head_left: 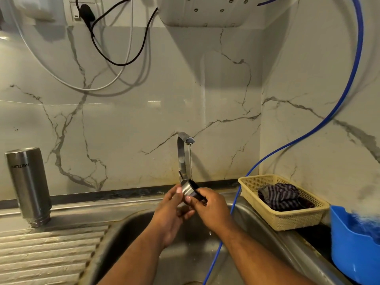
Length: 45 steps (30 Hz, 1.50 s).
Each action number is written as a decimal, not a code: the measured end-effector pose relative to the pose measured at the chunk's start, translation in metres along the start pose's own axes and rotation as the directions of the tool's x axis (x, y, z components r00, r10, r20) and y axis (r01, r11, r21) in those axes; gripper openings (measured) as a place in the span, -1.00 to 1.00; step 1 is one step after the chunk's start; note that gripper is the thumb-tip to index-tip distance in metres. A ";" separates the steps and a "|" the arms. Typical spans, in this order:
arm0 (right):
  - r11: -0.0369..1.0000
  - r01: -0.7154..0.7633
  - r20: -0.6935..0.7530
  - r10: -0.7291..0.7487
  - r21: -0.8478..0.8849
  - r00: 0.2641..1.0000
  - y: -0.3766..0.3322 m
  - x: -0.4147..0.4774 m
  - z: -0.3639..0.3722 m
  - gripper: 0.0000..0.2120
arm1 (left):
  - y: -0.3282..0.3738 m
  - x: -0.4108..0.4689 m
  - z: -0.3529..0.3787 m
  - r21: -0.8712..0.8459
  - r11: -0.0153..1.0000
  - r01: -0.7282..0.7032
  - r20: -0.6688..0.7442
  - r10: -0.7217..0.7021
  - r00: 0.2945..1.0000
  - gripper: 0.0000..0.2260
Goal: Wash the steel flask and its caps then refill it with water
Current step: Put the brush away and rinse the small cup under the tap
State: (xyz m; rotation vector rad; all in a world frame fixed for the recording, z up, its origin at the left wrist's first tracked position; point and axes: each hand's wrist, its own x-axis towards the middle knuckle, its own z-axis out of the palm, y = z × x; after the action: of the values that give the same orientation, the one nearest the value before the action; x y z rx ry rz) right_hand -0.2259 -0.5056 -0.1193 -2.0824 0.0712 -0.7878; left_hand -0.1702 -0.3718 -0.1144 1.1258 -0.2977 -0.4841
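Mostly the danger lies over the steel sink (131, 229). The flask cap (190, 189) is wet and held above the basin under the running stream (190, 161) from the tap (182, 153), so it could slip and drop. The left hand (172, 214) grips the cap's steel side with curled fingers. The right hand (211, 208) pinches its black rim, so both hands are grasping the one small piece.

The steel flask (28, 186) stands mouth-down on the ledge at the head of the draining board (51, 254), well apart to the left. It is tall on a narrow neck, so a knock from an elbow would likely topple it.

The blue hose (333, 112) hangs into the basin just beside the right forearm. It is the one thing in the way, and may snag a turning wrist.

Around these are:
- a white water purifier (205, 11) on the wall above
- a blue tub (349, 243) at far right
- a yellow basket (287, 219) holding a striped cloth (281, 195)
- a black cable (98, 46) looping from a socket

No second cap shows.
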 end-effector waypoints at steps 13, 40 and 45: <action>1.000 0.022 -0.088 -0.024 -0.021 0.996 0.001 0.003 0.001 -0.71 | 0.002 -0.004 -0.001 -0.001 0.999 -0.045 0.058 0.045 0.997 -0.71; 0.971 -0.206 -0.033 0.204 -0.124 0.978 0.000 0.002 0.019 -0.39 | -0.006 -0.006 -0.006 0.125 0.991 0.045 -0.138 -0.028 0.990 -0.75; 0.962 -0.202 -0.056 0.195 -0.182 0.979 0.007 -0.003 0.024 -0.33 | -0.011 -0.008 -0.007 0.205 0.976 0.080 -0.124 -0.055 0.991 -0.70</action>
State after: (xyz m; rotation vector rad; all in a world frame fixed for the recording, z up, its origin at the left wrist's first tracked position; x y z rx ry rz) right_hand -0.2131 -0.4917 -0.1356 -2.1948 0.3830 -0.7203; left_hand -0.1761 -0.3660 -0.1269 1.3684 -0.2107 -0.4516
